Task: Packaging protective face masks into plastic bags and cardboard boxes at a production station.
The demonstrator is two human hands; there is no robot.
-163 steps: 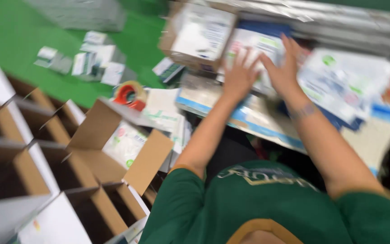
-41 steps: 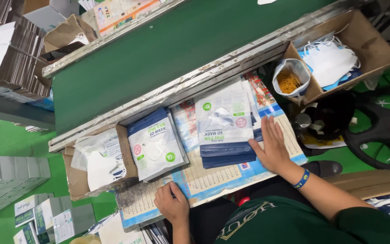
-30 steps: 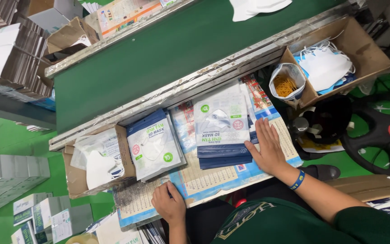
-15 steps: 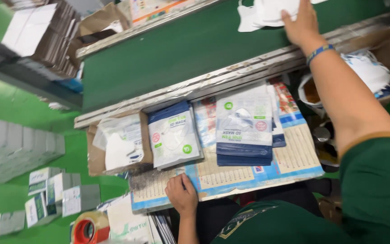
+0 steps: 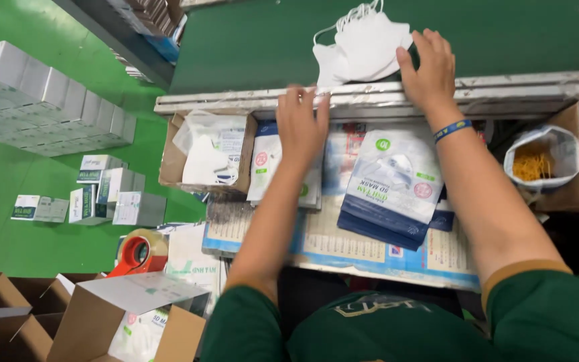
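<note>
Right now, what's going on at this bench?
A person in a green shirt leans over a work shelf. The right hand rests on a small pile of white face masks lying on the green belt. The left hand reaches over a stack of printed pouches. More pouches lie beside it, and a cardboard box holds bagged masks. Neither hand grips anything firmly.

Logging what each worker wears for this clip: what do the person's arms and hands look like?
Both arms are bare below short dark green sleeves with tan cuffs. The right hand has a blue wristband with yellow marks; the left hand wears nothing. No gloves.
</note>
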